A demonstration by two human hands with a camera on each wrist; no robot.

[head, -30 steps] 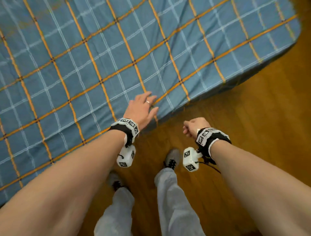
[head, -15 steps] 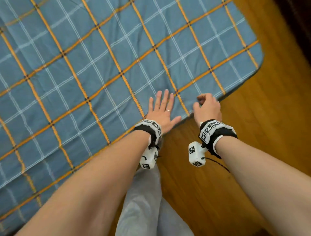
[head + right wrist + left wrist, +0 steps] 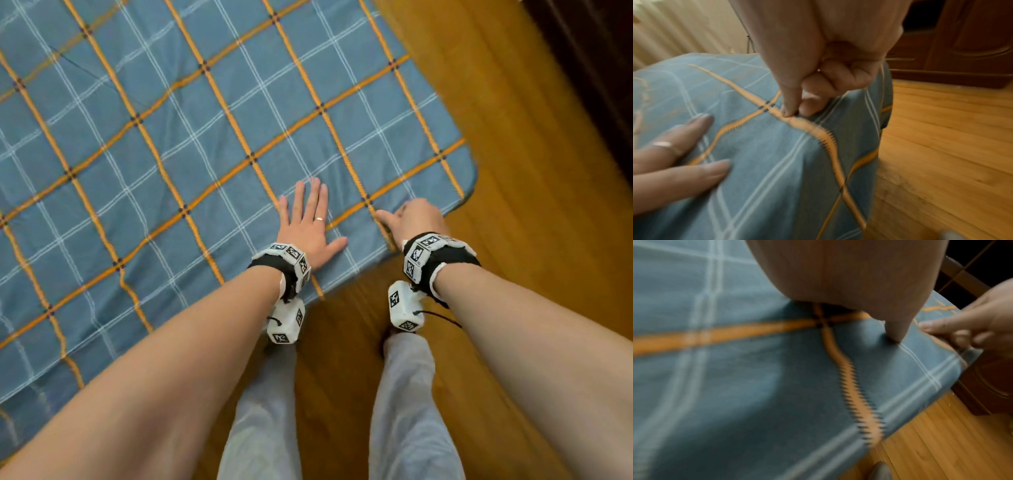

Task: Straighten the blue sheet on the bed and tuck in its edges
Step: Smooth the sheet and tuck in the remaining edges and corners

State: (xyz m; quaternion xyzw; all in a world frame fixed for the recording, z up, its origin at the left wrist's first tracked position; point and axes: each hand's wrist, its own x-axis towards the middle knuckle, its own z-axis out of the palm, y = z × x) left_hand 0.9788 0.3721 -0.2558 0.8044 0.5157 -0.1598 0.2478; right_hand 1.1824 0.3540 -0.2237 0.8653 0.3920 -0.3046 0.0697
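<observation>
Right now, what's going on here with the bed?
A person is making the bed. Their left hand lies flat, fingers spread, on the blue sheet near the bed's edge. Beside it the right hand pinches a bit of the sheet between thumb and fingers, close to the corner. The sheet looks mostly smooth, with a few creases. The person stands on the wooden floor.

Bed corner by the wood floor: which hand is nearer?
Right. The right hand pinches the blue sheet close to that bed corner; the left hand lies flat on the sheet, farther in.
</observation>
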